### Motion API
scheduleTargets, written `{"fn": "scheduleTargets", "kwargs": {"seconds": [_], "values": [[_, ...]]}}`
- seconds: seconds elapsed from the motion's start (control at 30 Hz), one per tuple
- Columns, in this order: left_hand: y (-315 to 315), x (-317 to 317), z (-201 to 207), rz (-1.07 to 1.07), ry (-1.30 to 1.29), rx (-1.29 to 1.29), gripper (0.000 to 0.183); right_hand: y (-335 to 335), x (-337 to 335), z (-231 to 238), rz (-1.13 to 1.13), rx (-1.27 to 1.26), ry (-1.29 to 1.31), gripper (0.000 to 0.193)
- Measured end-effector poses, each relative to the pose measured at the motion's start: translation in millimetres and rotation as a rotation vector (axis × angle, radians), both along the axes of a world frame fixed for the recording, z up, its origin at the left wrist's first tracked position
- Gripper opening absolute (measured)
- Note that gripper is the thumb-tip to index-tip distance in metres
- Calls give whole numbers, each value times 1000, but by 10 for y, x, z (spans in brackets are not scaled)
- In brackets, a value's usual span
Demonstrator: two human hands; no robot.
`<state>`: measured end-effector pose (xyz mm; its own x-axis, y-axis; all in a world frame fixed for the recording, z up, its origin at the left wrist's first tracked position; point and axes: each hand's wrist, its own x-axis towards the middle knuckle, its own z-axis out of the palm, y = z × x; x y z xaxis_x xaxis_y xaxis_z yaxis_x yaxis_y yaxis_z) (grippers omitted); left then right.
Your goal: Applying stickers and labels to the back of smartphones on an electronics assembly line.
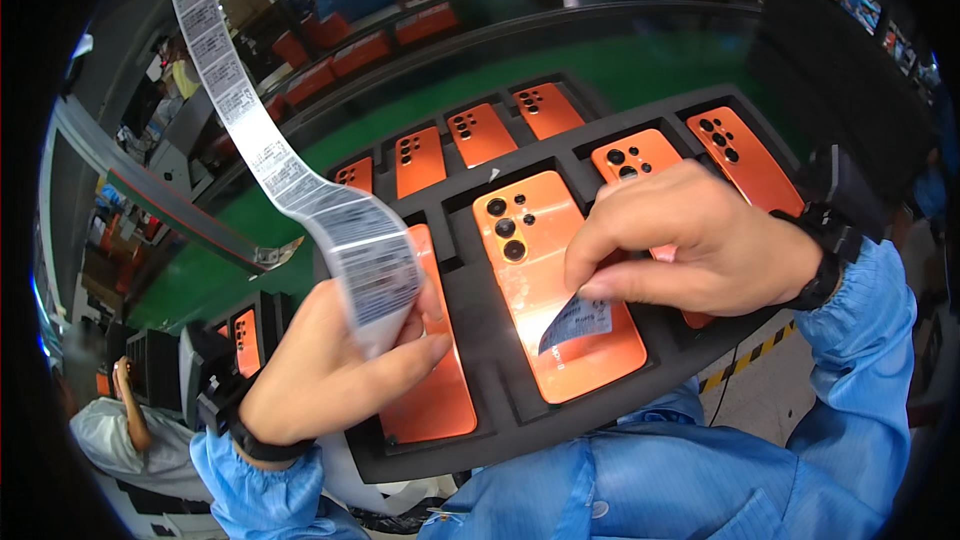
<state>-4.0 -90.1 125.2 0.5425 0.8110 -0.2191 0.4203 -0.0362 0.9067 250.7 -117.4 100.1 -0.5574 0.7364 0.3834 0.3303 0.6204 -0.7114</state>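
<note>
Between the thumb and forefinger of the right hand (690,230), pinched tight, a small grey label (585,322) is held by its upper edge, its free corner slanting down and to the left. Directly beneath that pinch lies an orange phone (540,290), back up in its slot, cameras toward the far end; whether the label's lower corner touches it I cannot tell. The step in hand looks to be laying the label on the lower half of the phone's back. The next move seems to call for squaring the label to the phone's sides, setting one edge down first, then smoothing it flat, since it curls. Left of the pinch, the left hand (330,375) holds a long strip of labels (285,175) near its end, thumb in front and fingers curled behind; the strip climbs away past the top of the view. Below that hand lies a second phone (435,395). Around both grips spreads a dark tray (488,340); beyond the right knuckles sits a further phone (745,155), and farther off, a row of phones (480,135) before a green surface (660,50).
</note>
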Motion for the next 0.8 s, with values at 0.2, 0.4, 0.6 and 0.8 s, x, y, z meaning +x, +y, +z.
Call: {"fn": "scheduleTargets", "kwargs": {"seconds": [0.2, 0.4, 0.6, 0.8], "values": [[-77, 200, -163, -525, 275, 484, 31, 28, 25, -30, 90, -283, 36, 11], [-101, 351, -202, -748, 303, 539, 30, 86, 237, 79, -30, -230, 376, 20], [-58, 385, -301, -830, 307, 597, 20, 31, 299, 227, -105, 425, -67, 34], [-156, 365, -378, -947, 235, 856, 16, -241, 304, 534, -139, 878, -398, 21]]}}
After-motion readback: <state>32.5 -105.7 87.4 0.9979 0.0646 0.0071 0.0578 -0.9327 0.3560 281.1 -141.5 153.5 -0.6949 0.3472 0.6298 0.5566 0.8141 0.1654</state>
